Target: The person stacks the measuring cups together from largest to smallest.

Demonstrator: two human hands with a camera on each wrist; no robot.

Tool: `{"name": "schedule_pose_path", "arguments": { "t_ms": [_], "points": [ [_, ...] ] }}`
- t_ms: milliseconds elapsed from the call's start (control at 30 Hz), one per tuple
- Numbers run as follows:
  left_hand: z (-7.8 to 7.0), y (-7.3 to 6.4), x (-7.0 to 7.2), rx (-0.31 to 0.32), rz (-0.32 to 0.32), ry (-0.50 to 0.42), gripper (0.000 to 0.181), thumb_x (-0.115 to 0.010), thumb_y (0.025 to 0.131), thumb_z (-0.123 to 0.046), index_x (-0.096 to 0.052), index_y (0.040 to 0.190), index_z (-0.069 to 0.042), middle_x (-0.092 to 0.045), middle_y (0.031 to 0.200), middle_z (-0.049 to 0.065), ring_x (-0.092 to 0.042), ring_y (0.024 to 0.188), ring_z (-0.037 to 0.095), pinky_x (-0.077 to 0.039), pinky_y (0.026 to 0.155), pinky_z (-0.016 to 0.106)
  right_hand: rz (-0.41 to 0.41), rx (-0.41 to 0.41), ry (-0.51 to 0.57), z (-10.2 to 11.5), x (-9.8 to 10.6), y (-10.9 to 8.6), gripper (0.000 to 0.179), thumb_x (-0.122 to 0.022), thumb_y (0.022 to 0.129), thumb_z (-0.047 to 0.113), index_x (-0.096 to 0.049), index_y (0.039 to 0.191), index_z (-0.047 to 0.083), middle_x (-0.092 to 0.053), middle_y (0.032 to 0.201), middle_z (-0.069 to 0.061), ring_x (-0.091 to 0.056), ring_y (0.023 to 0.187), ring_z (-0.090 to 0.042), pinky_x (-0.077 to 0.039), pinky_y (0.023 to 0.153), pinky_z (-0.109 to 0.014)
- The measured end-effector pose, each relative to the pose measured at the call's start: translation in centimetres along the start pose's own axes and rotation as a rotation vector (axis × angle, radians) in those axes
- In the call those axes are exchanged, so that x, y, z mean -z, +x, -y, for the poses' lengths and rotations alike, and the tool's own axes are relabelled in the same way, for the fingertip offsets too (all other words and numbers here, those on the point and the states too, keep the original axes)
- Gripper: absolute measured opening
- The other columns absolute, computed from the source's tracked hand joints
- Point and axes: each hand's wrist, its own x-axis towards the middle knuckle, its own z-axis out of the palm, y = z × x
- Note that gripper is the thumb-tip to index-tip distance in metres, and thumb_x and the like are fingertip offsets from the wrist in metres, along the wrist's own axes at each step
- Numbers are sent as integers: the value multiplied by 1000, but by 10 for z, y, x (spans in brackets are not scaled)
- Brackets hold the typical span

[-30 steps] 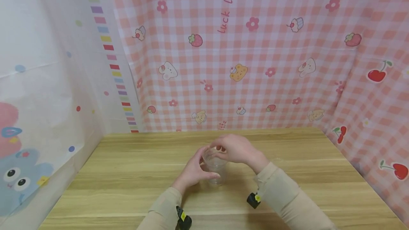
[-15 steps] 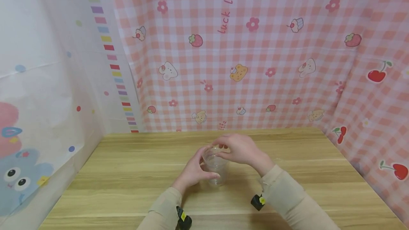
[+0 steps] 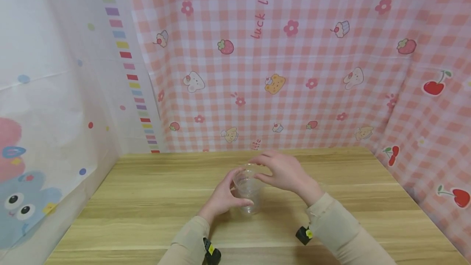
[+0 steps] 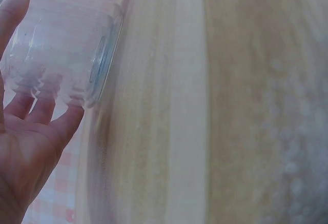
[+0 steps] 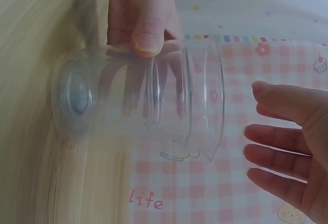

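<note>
When scanned from the left in the head view, first white sheeting (image 3: 62, 105), creased and hung like a wall, scattered with coloured dots and printed low down with a blue cartoon animal (image 3: 31, 205). Along its right side, a column of coloured rectangles (image 3: 132, 77), running down toward the back of the table. Below, a tabletop (image 3: 147, 203) in pale yellow-brown wood grain, bounded by hung cloth at left, back and right. Low over it, a beige left sleeve (image 3: 189, 236) with a black wrist camera (image 3: 212, 253). Beyond the cuff, the left hand (image 3: 220, 199), wrapped round a clear cup (image 3: 251, 193), with thumb on the near side and fingers on the far side. Near the middle of the tabletop, that cup, upright, with base down at the wood. Several ring lines near its rim; impossible to tell whether one cup or more nested. Behind, pink gingham cloth (image 3: 309, 56), printed with flowers, strawberries, cupcakes and "luck life". Just to the right of the rim, the right hand (image 3: 285, 173), released, gripping nothing, with fingers loosely extended and apart from the cup in the right wrist view. Farthest right, more pink gingham, printed with red cherries (image 3: 434, 87).
</note>
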Motion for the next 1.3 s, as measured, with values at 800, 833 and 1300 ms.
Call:
{"name": "schedule_pose_path", "arguments": {
  "t_ms": [800,833,1300],
  "points": [
    [1,0,0,4,-8,9,97,-92,68,-15,-39,148,-22,-48,144,7,-50,128,29,-47,102,45,-108,46,-55,-21,3,-26,50,-84,80,30,-68,124,13,-66,117,-3,-63,104,-23,-56,82,-41],
    [0,0,0,5,-9,9,96,-92,68,-15,-39,148,-22,-48,144,7,-50,128,29,-47,102,46,-109,44,-58,-22,4,-27,50,-84,80,30,-68,124,13,-66,117,-3,-62,104,-24,-56,83,-42],
    [0,0,-1,9,-15,17,98,-93,67,-14,-39,148,-22,-48,144,8,-49,129,32,-46,103,48,-78,-7,-9,-39,15,-47,55,-84,80,26,-64,129,11,-64,125,-8,-60,113,-27,-52,92,-47]
  ]
}}
